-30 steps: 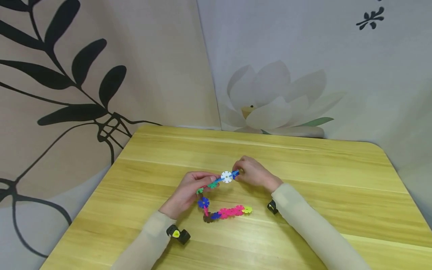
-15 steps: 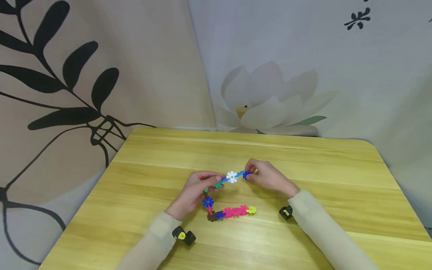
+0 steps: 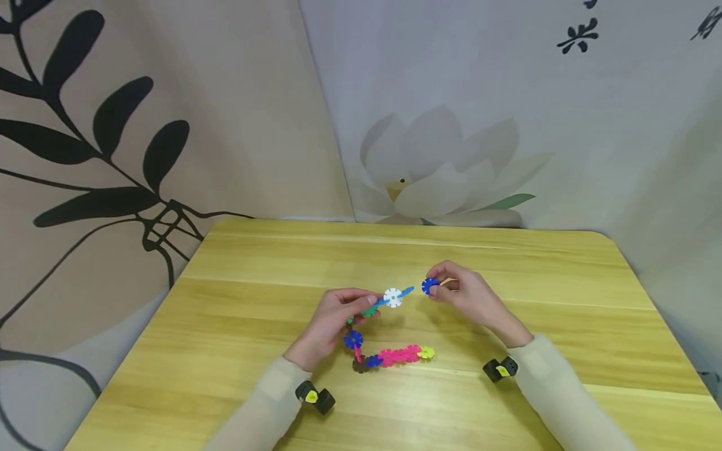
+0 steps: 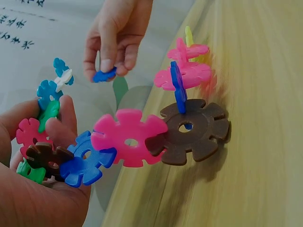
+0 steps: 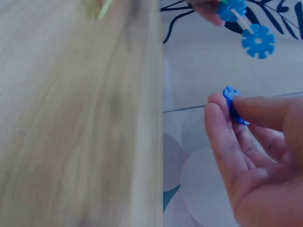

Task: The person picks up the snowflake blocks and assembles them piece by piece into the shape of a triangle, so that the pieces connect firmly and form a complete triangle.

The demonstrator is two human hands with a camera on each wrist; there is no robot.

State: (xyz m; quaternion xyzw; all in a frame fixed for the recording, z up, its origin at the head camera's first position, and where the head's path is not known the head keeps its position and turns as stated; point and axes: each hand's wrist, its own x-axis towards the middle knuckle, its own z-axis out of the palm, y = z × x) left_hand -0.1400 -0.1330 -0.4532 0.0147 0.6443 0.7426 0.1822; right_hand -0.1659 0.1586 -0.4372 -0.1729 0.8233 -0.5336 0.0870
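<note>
My left hand [image 3: 327, 322] holds a chain of notched plastic snowflake discs by its green and light-blue part. A white disc [image 3: 393, 298] and a light blue disc [image 5: 258, 41] stick out at the chain's upper end. From the hand, the chain runs down through a blue disc [image 4: 81, 168], a pink disc [image 4: 113, 135] and a brown disc [image 4: 203, 135]. Several pink discs and a yellow disc [image 3: 427, 352] form its lower end at the table. Between thumb and fingers, my right hand [image 3: 476, 304] pinches a single dark blue disc [image 3: 429, 286], a short gap away from the light blue end.
A wood-grain table [image 3: 271, 257] lies beneath both hands. Behind it hangs a pale backdrop [image 3: 265, 125] printed with dark leaves and a white flower. Black camera straps [image 3: 314, 397] circle both sleeves.
The dark blue disc has come off the light blue disc at the chain's end. My right hand has moved right with it. The left hand keeps its hold; the head view has shifted slightly.
</note>
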